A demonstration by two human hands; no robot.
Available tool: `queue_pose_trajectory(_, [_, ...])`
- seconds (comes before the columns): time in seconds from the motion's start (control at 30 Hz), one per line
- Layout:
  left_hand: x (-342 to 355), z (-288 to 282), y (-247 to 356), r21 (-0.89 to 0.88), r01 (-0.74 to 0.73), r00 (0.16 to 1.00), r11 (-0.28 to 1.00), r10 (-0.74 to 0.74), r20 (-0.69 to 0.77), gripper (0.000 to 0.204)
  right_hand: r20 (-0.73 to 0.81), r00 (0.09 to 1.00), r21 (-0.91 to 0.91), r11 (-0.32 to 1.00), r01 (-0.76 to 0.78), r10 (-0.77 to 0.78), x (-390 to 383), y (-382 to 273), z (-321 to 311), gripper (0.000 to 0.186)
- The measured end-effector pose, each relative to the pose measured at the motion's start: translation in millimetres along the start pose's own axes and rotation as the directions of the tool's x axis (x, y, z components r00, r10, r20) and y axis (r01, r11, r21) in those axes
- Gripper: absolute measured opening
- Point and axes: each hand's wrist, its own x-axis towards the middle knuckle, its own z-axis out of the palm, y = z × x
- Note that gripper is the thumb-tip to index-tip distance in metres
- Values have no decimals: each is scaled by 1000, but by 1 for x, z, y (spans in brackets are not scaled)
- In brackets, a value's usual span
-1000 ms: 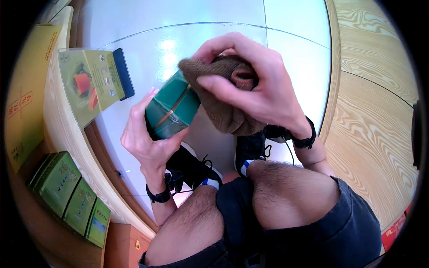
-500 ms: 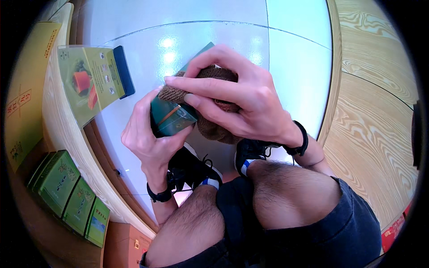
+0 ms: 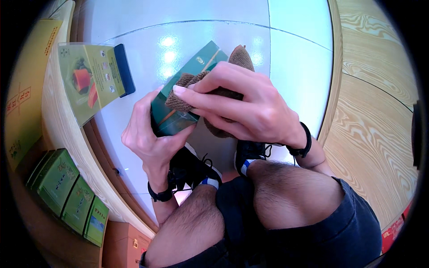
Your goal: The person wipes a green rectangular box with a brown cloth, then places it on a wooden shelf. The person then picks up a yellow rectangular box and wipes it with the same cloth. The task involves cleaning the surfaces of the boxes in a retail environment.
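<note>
A green box (image 3: 193, 60) with a thin gold-brown stripe is held tilted above the floor between my legs. My left hand (image 3: 152, 129) grips its near end, thumb on the near side and fingers along the left side. In my right hand (image 3: 250, 98) is a bunched brown cloth (image 3: 241, 58), pinched by the fingertips and pressed on the box's upper face. Part of the cloth hangs below the right palm, and another fold sticks up beyond the knuckles. The cloth and my right fingers hide the middle of the box.
At left, a wooden shelf holds several green packages (image 3: 78, 196) and a yellow-green box (image 3: 27, 89). A clear sign holder (image 3: 91, 82) with a dark base juts from it over the tiled floor (image 3: 223, 11). A brown case (image 3: 125, 243) stands below. Wood-grain panelling (image 3: 371, 129) runs along the right.
My right hand has shifted a little to the right and toward me with the cloth, showing more of the box's far end. My left hand keeps its grip on the box.
</note>
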Motion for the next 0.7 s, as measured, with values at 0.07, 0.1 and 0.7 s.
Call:
queue_pose_trajectory(0.07, [0,-1,-1,-10,-6,1000,1000,6,4,62,19,1000,-13,1000,13,-12,-2,0,-1,45])
queue_pose_trajectory(0.1, [0,-1,-1,-10,-5,1000,1000,5,2,62,34,999,-25,1000,17,-16,-2,-2,-2,45])
queue_pose_trajectory(0.7, [-3,-3,-5,-18,-8,1000,1000,8,4,67,137,988,-61,995,82,-73,-19,-3,-16,41])
